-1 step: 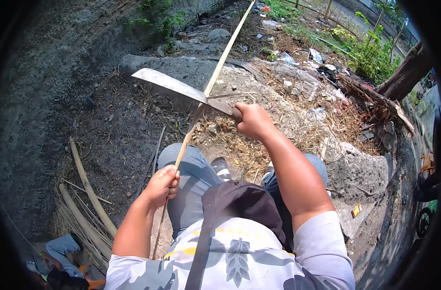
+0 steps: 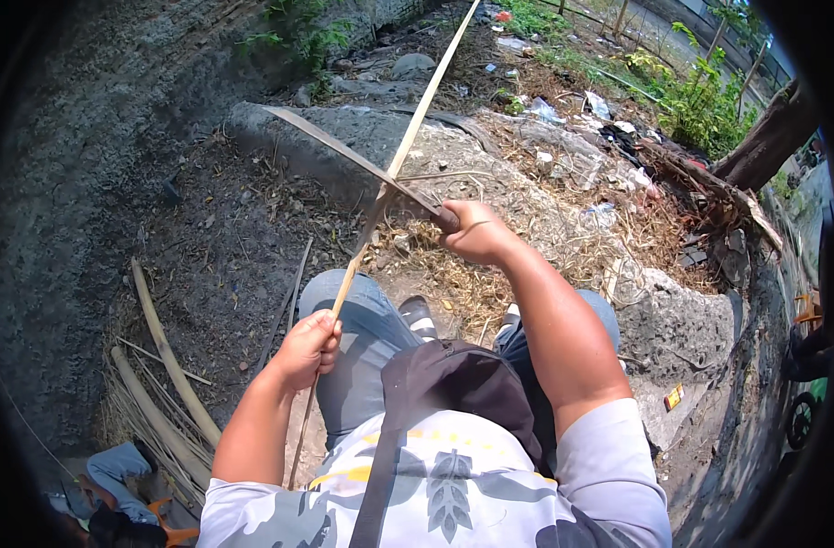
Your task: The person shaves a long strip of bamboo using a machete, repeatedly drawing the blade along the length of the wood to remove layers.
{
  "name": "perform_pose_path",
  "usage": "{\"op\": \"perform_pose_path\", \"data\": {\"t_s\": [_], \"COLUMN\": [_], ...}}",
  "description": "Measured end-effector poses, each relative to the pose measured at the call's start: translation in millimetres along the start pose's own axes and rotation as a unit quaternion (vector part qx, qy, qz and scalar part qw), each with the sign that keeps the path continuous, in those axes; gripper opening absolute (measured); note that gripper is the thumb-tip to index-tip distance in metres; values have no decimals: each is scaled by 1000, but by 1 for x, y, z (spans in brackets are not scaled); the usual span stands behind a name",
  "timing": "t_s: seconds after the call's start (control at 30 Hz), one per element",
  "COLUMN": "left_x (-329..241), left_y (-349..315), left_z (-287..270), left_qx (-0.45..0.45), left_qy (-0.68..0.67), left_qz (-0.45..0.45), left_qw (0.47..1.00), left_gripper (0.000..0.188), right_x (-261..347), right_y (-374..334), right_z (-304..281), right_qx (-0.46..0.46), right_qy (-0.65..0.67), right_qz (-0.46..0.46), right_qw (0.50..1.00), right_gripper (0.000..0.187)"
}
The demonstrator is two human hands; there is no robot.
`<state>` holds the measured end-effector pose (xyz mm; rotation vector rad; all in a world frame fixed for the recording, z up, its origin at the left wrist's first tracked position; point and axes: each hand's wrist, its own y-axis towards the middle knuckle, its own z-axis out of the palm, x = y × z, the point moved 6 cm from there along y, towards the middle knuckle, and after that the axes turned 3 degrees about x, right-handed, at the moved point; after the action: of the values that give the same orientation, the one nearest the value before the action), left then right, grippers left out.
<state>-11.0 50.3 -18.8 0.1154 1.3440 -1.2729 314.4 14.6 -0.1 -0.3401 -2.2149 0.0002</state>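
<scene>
My right hand (image 2: 476, 231) is closed round the dark handle of a machete (image 2: 330, 148). Its long blade points up and to the left, turned nearly edge-on. It crosses a long pale stick (image 2: 426, 100), apparently bamboo or cane, and touches it there. My left hand (image 2: 309, 351) grips this stick lower down, in front of my knee. The stick runs from beside my left arm to the top of the picture. At the crossing, a thin shaving (image 2: 446, 174) curls off to the right. My dark bag (image 2: 463, 388) rests on my lap.
Several thick poles (image 2: 166, 342) and thin strips lie on the ground at the left. A rough wall (image 2: 61, 183) rises beyond them. Ahead is a stone slab (image 2: 527, 178) with shavings and litter. A tree trunk (image 2: 755, 142) stands at the right; another person (image 2: 120, 475) is at lower left.
The machete has rolled in my right hand, so the blade shows its narrow edge instead of its broad face. My right hand has shifted very slightly; my left hand has stayed in place.
</scene>
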Motion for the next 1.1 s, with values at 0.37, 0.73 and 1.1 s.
{"op": "perform_pose_path", "data": {"t_s": [0.37, 0.73, 1.1], "left_x": [-2, 1, 2], "left_y": [8, -1, 5], "left_z": [20, 7, 11], "left_qx": [5, -15, -31], "left_qy": [-21, 19, 6], "left_qz": [-3, -16, 5], "left_qw": [1000, 1000, 999], "left_gripper": [26, 26, 26], "right_x": [50, 21, 29], "right_y": [-26, -14, -17], "right_z": [-1, -25, 1], "right_qx": [-69, -66, -44], "right_qy": [-302, -199, -196], "right_qz": [-160, -40, -110], "right_qw": [937, 977, 973], "right_gripper": [15, 17, 19]}}
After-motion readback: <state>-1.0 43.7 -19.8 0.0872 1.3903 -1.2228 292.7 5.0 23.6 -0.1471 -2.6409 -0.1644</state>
